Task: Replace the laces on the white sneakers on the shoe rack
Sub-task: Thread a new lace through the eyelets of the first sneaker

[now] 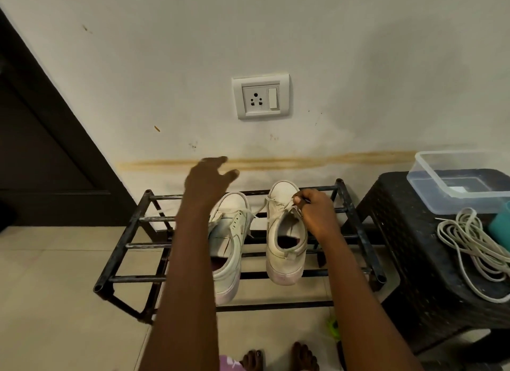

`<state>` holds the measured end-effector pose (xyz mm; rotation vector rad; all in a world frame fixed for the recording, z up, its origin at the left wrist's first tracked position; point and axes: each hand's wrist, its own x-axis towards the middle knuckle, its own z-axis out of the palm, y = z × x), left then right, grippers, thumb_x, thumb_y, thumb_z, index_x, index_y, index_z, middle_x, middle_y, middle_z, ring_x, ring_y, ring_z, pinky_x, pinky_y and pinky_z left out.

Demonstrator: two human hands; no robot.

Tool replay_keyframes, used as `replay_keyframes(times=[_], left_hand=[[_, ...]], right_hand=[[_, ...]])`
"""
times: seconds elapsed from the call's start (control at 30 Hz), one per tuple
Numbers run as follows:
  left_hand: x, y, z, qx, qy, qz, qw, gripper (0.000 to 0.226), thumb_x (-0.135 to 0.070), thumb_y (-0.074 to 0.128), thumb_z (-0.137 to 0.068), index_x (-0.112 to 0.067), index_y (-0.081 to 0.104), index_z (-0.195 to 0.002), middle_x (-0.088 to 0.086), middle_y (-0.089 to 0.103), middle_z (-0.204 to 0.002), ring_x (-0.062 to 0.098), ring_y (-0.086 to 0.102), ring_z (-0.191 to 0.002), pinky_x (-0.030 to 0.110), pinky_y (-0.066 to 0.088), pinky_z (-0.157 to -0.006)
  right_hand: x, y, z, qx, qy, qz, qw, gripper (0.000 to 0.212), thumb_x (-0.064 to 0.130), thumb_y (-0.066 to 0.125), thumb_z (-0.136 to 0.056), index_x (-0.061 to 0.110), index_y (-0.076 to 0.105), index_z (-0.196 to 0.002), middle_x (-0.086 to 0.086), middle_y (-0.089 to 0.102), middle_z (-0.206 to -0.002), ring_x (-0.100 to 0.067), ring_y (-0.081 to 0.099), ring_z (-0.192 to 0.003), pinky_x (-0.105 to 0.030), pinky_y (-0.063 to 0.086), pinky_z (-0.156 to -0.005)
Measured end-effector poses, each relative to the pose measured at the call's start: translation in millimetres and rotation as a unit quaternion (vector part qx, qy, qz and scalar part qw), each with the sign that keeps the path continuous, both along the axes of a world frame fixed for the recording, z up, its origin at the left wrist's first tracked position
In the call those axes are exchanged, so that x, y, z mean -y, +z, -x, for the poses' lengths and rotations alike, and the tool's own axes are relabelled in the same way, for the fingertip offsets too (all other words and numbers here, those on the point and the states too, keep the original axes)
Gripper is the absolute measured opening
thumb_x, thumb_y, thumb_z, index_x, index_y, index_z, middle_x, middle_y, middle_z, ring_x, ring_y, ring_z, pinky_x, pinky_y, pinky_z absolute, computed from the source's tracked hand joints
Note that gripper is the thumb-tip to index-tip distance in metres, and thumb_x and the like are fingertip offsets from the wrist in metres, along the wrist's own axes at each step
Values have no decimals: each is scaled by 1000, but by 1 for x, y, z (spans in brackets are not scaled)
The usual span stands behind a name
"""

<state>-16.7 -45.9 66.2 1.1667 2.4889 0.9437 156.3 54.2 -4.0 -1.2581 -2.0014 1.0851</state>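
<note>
Right white sneaker point(285, 232): smooth scuffed upper, thick rubber sole; stands upright on the top bars of the black tubular metal shoe rack point(121, 249), toe toward the wall; left white sneaker point(231, 232) just beside it on the same tier, leaning over, partly hidden by the left forearm. Flat white lace point(259, 209) threaded in the right sneaker's forward eyelets; one loose length trails across toward the left sneaker. Right hand point(317, 213): fingertips pinching this lace at the eyelets, over the tongue. Left hand point(207, 180): raised above the left sneaker, fingers spread, holding nothing; motion-blurred. Right of the rack, black woven-texture plastic stool point(414, 260); on it a loose coil of off-white flat laces point(474, 238), a clear rectangular plastic tub point(441, 188), a teal object point(501, 218) cut off by the frame edge. White wall socket plate point(260, 96) above the rack; glossy beige floor tiles point(55, 288) beneath.
</note>
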Motion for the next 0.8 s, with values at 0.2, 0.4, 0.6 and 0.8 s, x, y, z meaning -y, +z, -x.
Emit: replay_keyframes(times=[0.2,0.4,0.6,0.8], left_hand=[[-21,-35,-69,50,-172,22,984,34,-25,75,-77,-13,71,-109,8,72,-100,18,65,-96,26,50,-86],[-27,-55,-71,-21,-101,-24,994,19,-20,68,-83,-15,75,-100,5,73,-101,19,65,-96,27,47,-82],[-29,-62,-72,-8,-86,-42,995,12,-14,64,-85,-16,74,-93,4,73,-92,19,64,-89,31,47,-80],[-28,-65,-73,-13,-87,-51,995,12,-12,62,-87,-12,72,-93,5,72,-94,22,62,-91,30,45,-78]], right_hand=[[1,0,-1,-11,10,-4,1000,18,7,49,-94,3,66,-95,-12,66,-97,-19,56,-89,-29,43,-76],[-4,3,-12,-14,18,-21,1000,17,15,61,-89,4,70,-99,-7,68,-95,-12,57,-85,-25,42,-77],[-23,10,-49,72,-69,-90,991,26,29,53,-94,11,69,-103,-5,66,-91,-20,58,-83,-35,45,-84],[-28,28,-80,217,-188,-148,947,36,36,43,-97,12,70,-101,-11,65,-98,-30,53,-99,-46,29,-100]])
